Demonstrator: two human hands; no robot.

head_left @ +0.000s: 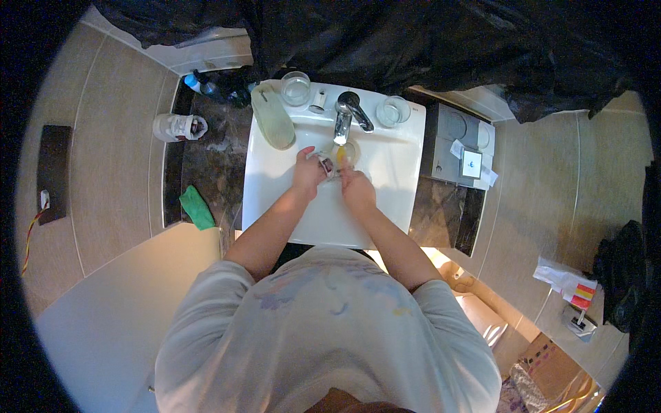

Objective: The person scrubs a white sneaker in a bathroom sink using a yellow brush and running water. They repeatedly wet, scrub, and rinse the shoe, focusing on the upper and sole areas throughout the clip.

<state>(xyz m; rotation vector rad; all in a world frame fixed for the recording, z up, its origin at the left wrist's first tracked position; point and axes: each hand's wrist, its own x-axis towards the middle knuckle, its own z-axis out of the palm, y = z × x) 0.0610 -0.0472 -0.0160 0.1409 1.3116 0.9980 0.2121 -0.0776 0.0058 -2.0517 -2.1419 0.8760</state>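
Left hand (pixel 307 177), centre of frame: grip clamped on small dark-and-white item (pixel 327 165) over sink (pixel 267 177), below tap (pixel 342 128). Right hand (pixel 358 191) just right, near yellow thing (pixel 341 154); cannot tell whether grip closed.

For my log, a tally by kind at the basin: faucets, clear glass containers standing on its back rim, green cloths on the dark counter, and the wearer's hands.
Faucet: 1
Clear glass containers: 2
Green cloth: 1
Hands: 2
Total: 6
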